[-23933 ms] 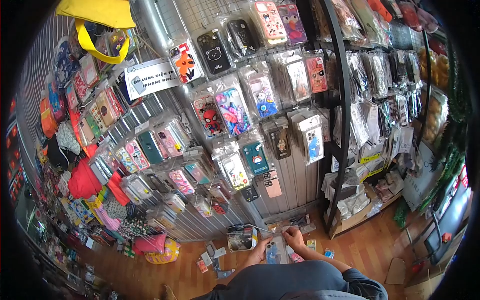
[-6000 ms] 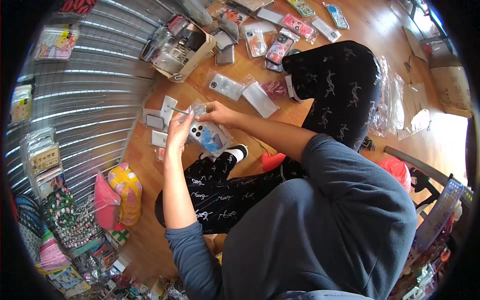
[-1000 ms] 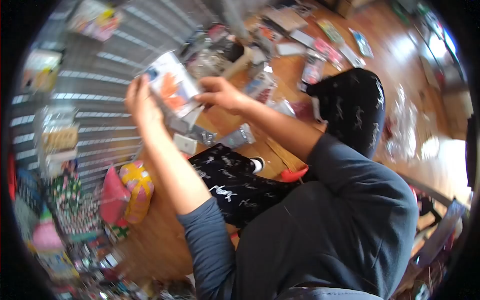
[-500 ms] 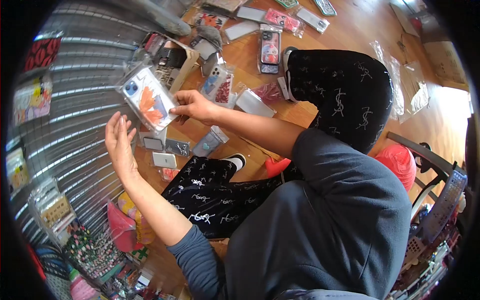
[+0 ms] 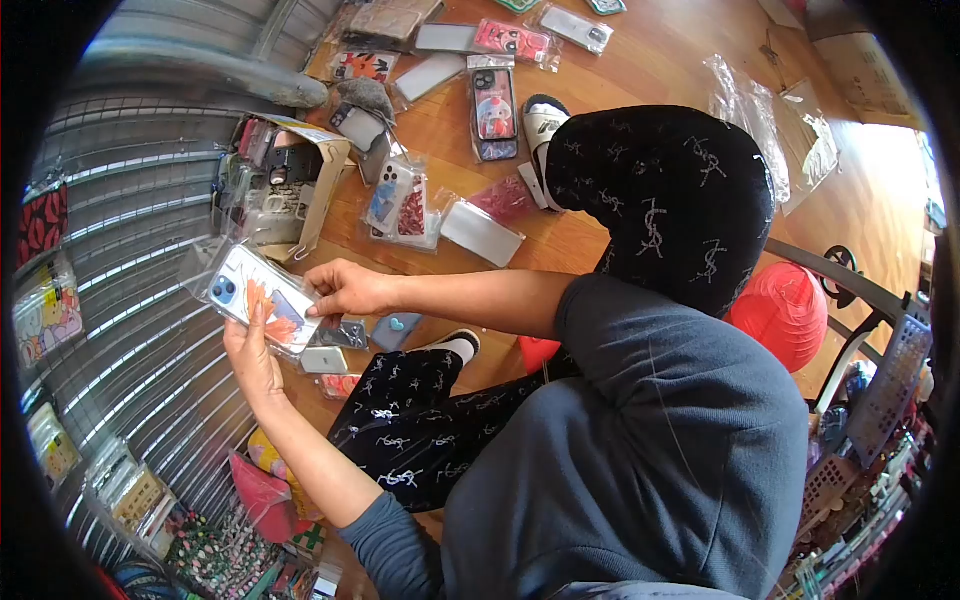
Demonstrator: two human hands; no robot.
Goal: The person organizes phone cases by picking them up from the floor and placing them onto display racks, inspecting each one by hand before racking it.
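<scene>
We sit on the wooden floor point(image 5: 640, 70) in a grey top and black patterned trousers, knees bent, one leg stretched toward the wall. Closest to us, our left hand point(image 5: 252, 355) is raised with its fingers together and flat, its palm pressed against the back of a bagged phone case point(image 5: 258, 298) with an orange flower print. Our right hand point(image 5: 345, 290) comes in from the other side and pinches the near edge of the same bag between thumb and fingers, so the case hangs in the air between both hands, just in front of the metal shutter point(image 5: 130, 330).

Under the hands, on the floor beside our leg, lie a few small cases, one grey with a heart point(image 5: 397, 330). A little farther off stands an open cardboard box point(image 5: 285, 185) crammed with packaged cases, touching the foot of the shutter. Beside it lie more bagged cases point(image 5: 400, 200) and a white one point(image 5: 482, 233). Beyond our knee a slipper point(image 5: 540, 120) rests next to a dark case with a pink figure point(image 5: 494, 105), and a row of further cases point(image 5: 510, 40) runs along the far floor, with empty clear bags point(image 5: 750, 110) to the right.
</scene>
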